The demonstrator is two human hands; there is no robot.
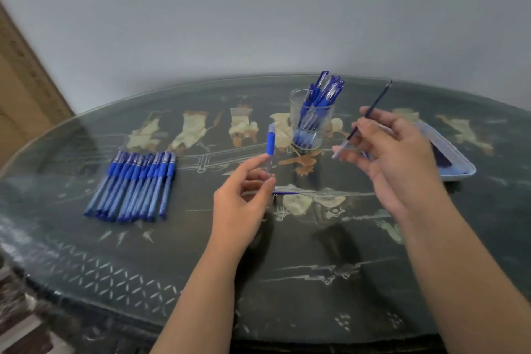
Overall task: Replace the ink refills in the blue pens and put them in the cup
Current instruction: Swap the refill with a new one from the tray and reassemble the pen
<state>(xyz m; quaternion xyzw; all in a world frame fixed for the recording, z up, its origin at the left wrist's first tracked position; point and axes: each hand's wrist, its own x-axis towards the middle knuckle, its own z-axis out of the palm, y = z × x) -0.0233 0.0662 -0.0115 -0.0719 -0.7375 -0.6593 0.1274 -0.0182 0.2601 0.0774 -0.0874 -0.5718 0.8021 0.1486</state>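
Nearest us, our left hand (244, 201) pinches a blue-gripped pen barrel (270, 144) upright, our right hand (402, 152) holds a thin refill (376, 100), and behind them the cup (327, 126) of pens (323, 95) stands on the surface (201, 253).

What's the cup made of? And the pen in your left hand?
The cup looks like clear glass or hard plastic: pens show through its shiny wall. The pen seems plastic: see-through barrel, matte blue, probably rubbery grip.

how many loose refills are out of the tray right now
2: one refill pinched in the right hand, a second refill lying on the table beside the left hand. Others may hide behind the hands.
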